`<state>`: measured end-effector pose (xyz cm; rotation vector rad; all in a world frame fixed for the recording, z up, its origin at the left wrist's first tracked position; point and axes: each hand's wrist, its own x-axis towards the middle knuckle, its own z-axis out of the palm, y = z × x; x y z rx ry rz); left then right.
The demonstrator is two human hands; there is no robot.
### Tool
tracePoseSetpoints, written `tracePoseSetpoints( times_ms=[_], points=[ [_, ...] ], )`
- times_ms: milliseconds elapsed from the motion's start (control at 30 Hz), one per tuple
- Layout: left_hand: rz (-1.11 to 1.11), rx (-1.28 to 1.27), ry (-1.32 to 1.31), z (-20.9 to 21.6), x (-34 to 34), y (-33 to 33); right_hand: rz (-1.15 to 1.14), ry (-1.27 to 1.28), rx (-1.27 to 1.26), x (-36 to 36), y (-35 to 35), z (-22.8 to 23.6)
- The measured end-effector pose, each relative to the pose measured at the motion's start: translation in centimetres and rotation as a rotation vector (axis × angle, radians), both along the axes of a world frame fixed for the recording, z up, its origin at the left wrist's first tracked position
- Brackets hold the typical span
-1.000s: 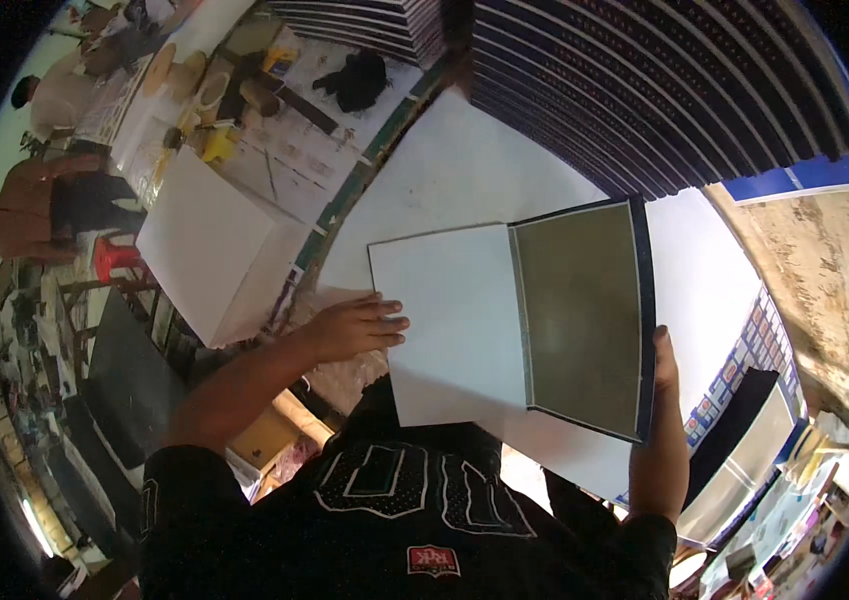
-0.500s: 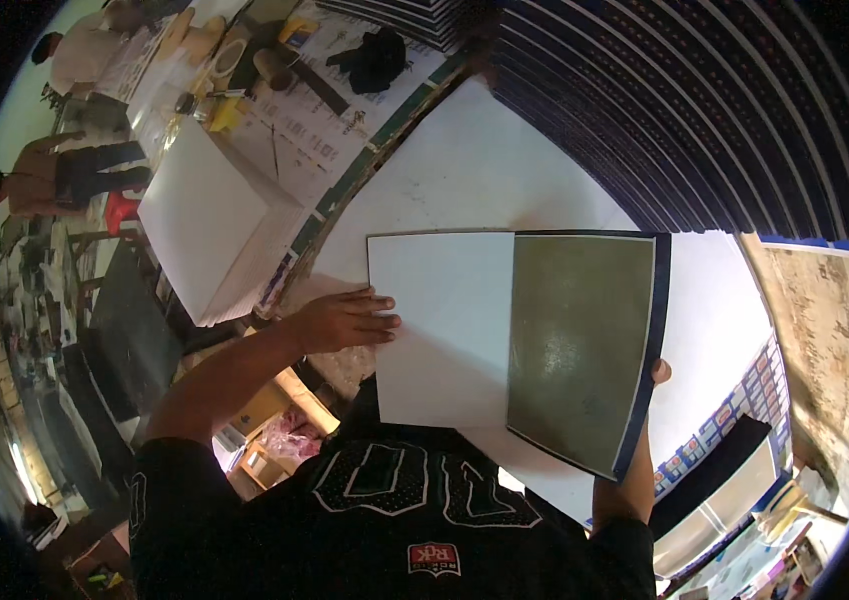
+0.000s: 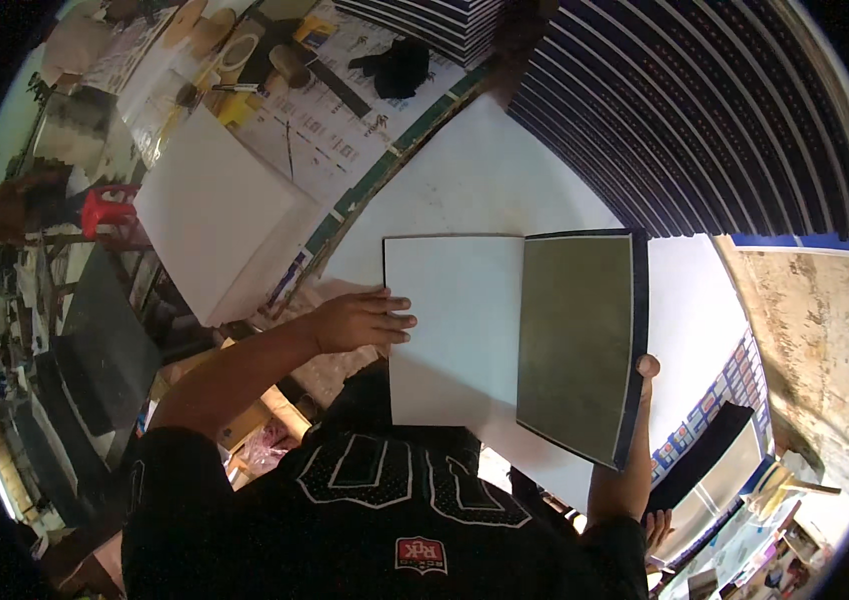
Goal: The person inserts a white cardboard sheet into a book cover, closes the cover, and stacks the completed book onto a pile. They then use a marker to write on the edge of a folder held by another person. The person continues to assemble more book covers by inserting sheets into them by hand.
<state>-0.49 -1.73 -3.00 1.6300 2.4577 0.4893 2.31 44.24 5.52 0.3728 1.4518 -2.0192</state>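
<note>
An open hardcover book [image 3: 455,320] lies before me on a white tabletop [image 3: 455,180]. Its left side is a blank white sheet; to the right, the raised cover [image 3: 577,330] shows an olive-grey inner face with a dark blue border. My left hand [image 3: 370,320] rests on the left edge of the white sheet, fingers stretched out flat. At the cover's outer right edge, my right hand [image 3: 649,368] grips the board: the thumb shows, while the other fingers are hidden behind it.
A tall stack of dark blue bound books [image 3: 715,120] fills the back right. A thick block of white paper [image 3: 215,220] stands to the left, beside a table with tape and tools. A dark cover [image 3: 700,460] lies at the lower right, with another person's fingers [image 3: 659,528] beside it.
The cover has swung more upright, its right edge shifting left with my right hand. My left hand stays on the sheet. Another person's fingers have appeared at the lower right.
</note>
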Motion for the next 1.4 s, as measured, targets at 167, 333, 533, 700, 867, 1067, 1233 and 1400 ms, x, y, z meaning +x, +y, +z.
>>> tracePoseSetpoints(
  times_ms=[167, 333, 533, 700, 867, 1067, 1233, 1400],
  points=[
    [0.01, -0.022, 0.04, 0.3, -0.1, -0.5, 0.027, 0.03, 0.005, -0.5, -2.3, 1.0],
    [0.022, 0.021, -0.068, 0.0, -0.7, 0.6, 0.079, 0.114, 0.164, -1.2, -4.4, 3.5],
    [0.042, 0.207, -0.082, -2.9, -1.4, 4.4, 0.241, 0.279, 0.602, -3.4, -14.5, 6.3],
    [0.318, 0.332, 0.02, -3.9, 0.3, 4.3, 0.352, 0.435, 1.093, -2.0, -21.1, 0.4],
    [0.716, 0.252, -0.038, -1.2, 1.7, 4.7, 0.39, 0.508, 1.457, -1.2, -23.6, -3.5],
    [0.689, 0.216, -0.038, -0.6, 0.9, 4.0, 0.392, 0.386, 1.503, -1.3, -24.9, -3.9],
    [0.695, 0.207, -0.056, -0.5, 0.9, 4.0, 0.395, 0.428, 1.529, -1.2, -25.0, -3.4],
    [0.71, 0.163, -0.045, -0.7, 1.2, 4.1, 0.445, 0.377, 1.586, -1.6, -26.1, -2.0]
  ],
)
